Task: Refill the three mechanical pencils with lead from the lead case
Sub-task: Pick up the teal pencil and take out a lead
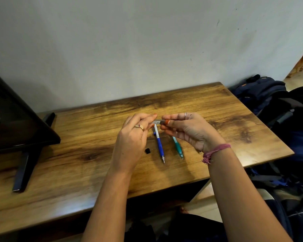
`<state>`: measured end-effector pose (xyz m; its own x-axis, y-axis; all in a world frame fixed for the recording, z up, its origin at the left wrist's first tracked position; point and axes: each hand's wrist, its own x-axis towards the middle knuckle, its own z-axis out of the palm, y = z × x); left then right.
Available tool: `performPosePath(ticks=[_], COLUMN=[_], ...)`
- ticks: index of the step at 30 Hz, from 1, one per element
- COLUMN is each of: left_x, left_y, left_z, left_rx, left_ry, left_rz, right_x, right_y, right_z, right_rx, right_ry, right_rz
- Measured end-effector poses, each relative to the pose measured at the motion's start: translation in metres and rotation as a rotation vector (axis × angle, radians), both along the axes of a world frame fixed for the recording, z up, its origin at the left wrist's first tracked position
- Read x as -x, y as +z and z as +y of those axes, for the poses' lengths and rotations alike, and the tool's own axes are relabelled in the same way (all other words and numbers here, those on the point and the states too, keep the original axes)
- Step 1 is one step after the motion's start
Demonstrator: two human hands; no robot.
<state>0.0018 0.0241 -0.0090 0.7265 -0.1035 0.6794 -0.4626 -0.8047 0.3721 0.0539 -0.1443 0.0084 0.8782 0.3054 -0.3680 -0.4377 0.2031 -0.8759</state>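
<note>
A small grey lead case (158, 122) with a white label is held level above the wooden table (77, 165). My right hand (185, 130) pinches its right end between thumb and fingers. The fingertips of my left hand (131, 137) pinch its left end. Below the hands a blue-and-white mechanical pencil (159, 145) lies on the table, tip toward me. A teal pencil (178, 148) lies to its right, its upper part hidden by my right hand. A sliver of a third, blue pencil (154, 132) shows beside my left hand. A tiny black cap (147, 151) lies to the left of the pencils.
A dark screen (10, 119) on black legs (24, 172) stands on the table's left part. Dark blue backpacks (262, 95) are piled past the table's right edge. A pale wall (147, 41) runs along the table's far side.
</note>
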Motion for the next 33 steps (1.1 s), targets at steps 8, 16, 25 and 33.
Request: performPosePath(ticks=[8, 16, 25, 33], left_x=[-0.001, -0.003, 0.000, -0.001], left_y=[-0.002, -0.006, -0.005, -0.007], left_z=[-0.001, -0.009, -0.014, -0.018], left_rx=[0.025, 0.190, 0.467, 0.633], left_ry=[0.040, 0.102, 0.124, 0.088], left_rz=[0.000, 0.064, 0.129, 0.193], right_x=[0.002, 0.003, 0.005, 0.007], right_y=[0.004, 0.010, 0.016, 0.019], right_z=[-0.001, 0.006, 0.009, 0.010], right_rx=[-0.004, 0.080, 0.103, 0.205], right_ry=[-0.047, -0.144, -0.191, -0.277], right_rz=[-0.040, -0.271, -0.432, -0.557])
